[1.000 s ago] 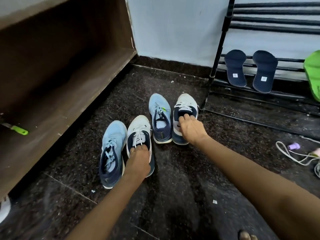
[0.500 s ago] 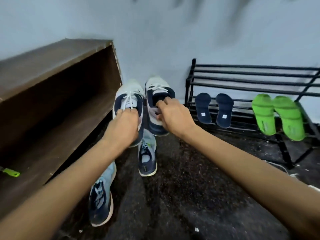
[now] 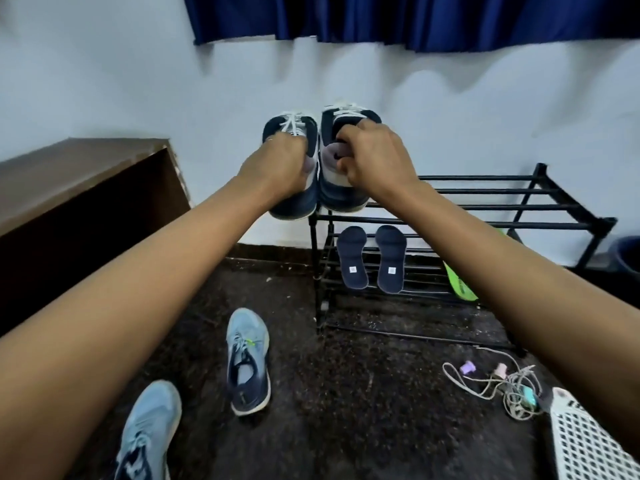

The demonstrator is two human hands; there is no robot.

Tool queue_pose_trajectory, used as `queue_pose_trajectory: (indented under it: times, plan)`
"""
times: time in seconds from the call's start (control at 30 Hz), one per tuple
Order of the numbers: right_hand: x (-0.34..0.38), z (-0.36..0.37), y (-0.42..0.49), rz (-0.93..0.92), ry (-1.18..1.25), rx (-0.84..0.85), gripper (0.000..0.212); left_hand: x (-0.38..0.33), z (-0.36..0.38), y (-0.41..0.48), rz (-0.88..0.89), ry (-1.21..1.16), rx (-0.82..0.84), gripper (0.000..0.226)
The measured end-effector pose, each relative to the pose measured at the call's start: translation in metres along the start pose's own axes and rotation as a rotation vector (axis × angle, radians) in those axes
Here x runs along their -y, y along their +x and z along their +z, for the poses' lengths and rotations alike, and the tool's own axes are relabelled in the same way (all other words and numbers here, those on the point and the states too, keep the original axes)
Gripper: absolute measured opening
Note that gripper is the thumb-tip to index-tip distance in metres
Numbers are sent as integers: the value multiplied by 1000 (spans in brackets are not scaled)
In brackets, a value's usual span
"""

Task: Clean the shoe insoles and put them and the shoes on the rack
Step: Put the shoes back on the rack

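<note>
I hold a pair of white-and-navy shoes in the air, side by side, just left of and above the top shelf of the black rack [image 3: 485,192]. My left hand [image 3: 277,168] grips the left white shoe [image 3: 294,202] by its opening. My right hand [image 3: 374,157] grips the right white shoe [image 3: 341,192] the same way. Two navy insoles [image 3: 351,258] lean on the rack's middle bars. A green insole [image 3: 459,284] shows behind my right forearm. Two light blue shoes, one [image 3: 247,362] and another [image 3: 149,434], lie on the dark floor.
A brown wooden cabinet [image 3: 83,188] stands at the left against the white wall. Tangled cords [image 3: 502,379] and a white perforated basket [image 3: 585,441] lie on the floor at the right. A blue curtain [image 3: 415,19] hangs above. A dark bin edge [image 3: 628,254] is at far right.
Both hands lifted the white shoes off the floor and carried them up and right, to the rack's top shelf height. The view tilted upward.
</note>
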State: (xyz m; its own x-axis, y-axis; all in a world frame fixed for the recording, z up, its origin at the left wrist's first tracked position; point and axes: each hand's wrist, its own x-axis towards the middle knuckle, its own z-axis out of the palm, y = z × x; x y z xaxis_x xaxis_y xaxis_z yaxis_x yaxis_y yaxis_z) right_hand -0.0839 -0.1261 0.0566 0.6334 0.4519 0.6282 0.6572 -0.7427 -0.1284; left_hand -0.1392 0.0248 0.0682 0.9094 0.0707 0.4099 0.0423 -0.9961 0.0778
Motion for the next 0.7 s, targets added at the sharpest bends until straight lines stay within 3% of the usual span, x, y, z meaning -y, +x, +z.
queue_pose_trajectory:
  times: [0.37, 0.7]
  plan:
    - [-110, 54, 2, 159, -101, 130, 27, -57, 103, 87, 46, -128, 81, 25]
    - [-126, 91, 23, 183, -52, 182, 23, -46, 143, 110, 33, -122, 55, 23]
